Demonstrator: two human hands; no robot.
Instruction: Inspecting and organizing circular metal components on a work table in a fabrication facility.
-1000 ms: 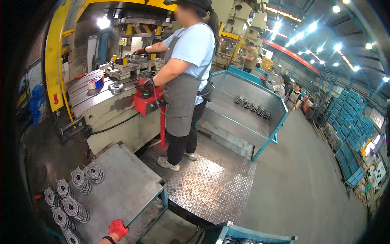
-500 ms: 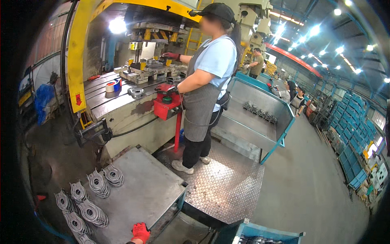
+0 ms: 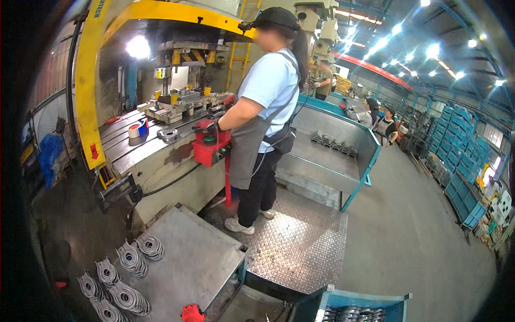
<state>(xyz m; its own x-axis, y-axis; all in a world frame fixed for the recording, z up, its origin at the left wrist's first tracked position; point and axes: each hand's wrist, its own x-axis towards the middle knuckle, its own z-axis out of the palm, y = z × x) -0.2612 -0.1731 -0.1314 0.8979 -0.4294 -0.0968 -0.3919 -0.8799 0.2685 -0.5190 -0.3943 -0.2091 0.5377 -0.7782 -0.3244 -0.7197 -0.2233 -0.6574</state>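
My left hand point(image 3: 193, 313), in a red glove, shows at the lower edge, by the near edge of a grey metal table point(image 3: 188, 241). Only its upper part is in the picture, and I cannot make out how its fingers lie or whether they hold anything. My right hand is out of view. Left of my hand, several stacks of grey ring-shaped metal parts point(image 3: 129, 298) with lugs lie along the table's left side. To the right, a blue bin point(image 3: 402, 308) holds more dark metal parts.
A co-worker point(image 3: 268, 118) stands on a tread-plate platform point(image 3: 300, 241) at a yellow-framed press point(image 3: 88, 91), a gloved hand near a red control box point(image 3: 209, 153). A large metal-lined bin point(image 3: 316, 166) stands behind them. Stacked blue crates point(image 3: 456, 145) stand far right.
The view has shifted slightly. My left hand sits lower in the picture, more cut off by its edge. The co-worker's far hand has drawn back from the press tooling, and more of the blue bin shows.
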